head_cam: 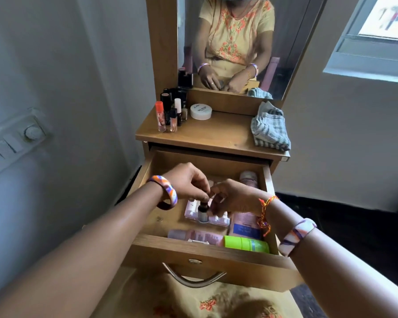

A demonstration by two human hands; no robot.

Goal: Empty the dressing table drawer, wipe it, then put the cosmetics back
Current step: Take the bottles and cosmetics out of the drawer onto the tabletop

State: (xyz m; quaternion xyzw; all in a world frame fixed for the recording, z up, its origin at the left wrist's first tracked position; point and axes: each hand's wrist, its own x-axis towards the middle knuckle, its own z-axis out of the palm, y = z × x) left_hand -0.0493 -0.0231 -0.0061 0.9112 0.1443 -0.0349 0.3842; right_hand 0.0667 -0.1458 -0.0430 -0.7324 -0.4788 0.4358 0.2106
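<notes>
Tabletop: one white round jar (200,111), one folded checked cloth (269,128), one cluster of upright cosmetic tubes and bottles (171,111), exact number unclear. Drawer: one green bottle (246,244), two hands.

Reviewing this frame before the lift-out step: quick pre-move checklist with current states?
1. Drawer pulled out enough to reach in: ok.
2. Small dark bottle held: left hand pinches its cap; right hand touches it from the side: ok.
3. Bottle clear of the pink box beneath it: cannot tell, base looks close to it.
4. Free space on the tabletop between the standing cosmetics and the checked cloth: ok.
5. Drawer emptied: not ok; green tube, pink tube and other items remain.
6. Cloth ready for wiping: ok.
</notes>
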